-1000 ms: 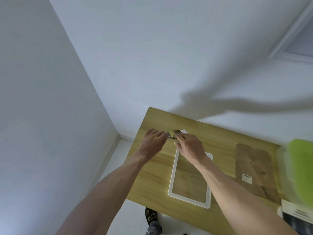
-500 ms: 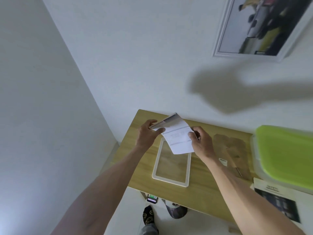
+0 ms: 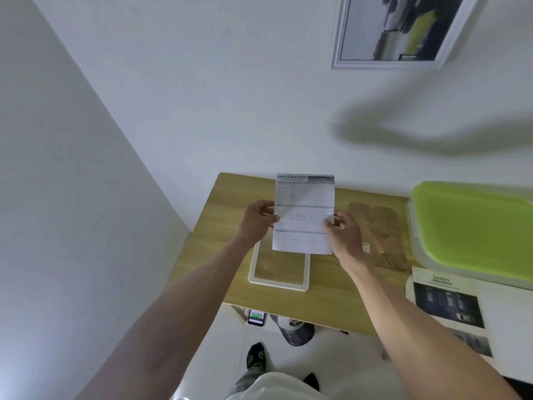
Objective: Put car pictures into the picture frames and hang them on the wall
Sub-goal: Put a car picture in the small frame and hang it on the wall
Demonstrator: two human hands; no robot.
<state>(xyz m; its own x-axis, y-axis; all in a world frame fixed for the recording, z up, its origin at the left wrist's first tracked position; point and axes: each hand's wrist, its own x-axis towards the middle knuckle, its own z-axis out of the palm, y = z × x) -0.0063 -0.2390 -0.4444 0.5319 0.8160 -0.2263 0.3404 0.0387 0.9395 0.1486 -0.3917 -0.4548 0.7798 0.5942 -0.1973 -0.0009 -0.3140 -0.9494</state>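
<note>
A printed sheet (image 3: 304, 209) headed SPECIFICATION is held upright above the wooden table (image 3: 219, 226). My left hand (image 3: 256, 222) pinches its left edge and my right hand (image 3: 344, 233) pinches its right edge. Below the sheet an empty white picture frame (image 3: 279, 284) lies flat on the table, its top part hidden by the sheet. A brown backing board (image 3: 380, 226) lies to the right of my right hand. On the wall at top right hangs a white-framed car picture (image 3: 401, 30).
A clear box with a green lid (image 3: 473, 226) stands at the table's right. A SAFETY page with car pictures (image 3: 448, 307) lies in front of it. Under the table are a phone (image 3: 256, 316) and a cap (image 3: 295, 330). A wall closes the left side.
The sheet has been lifted from the table, unfolded and turned upright between both hands. The camera view has tilted, bringing the hung picture and the green-lidded box further into sight.
</note>
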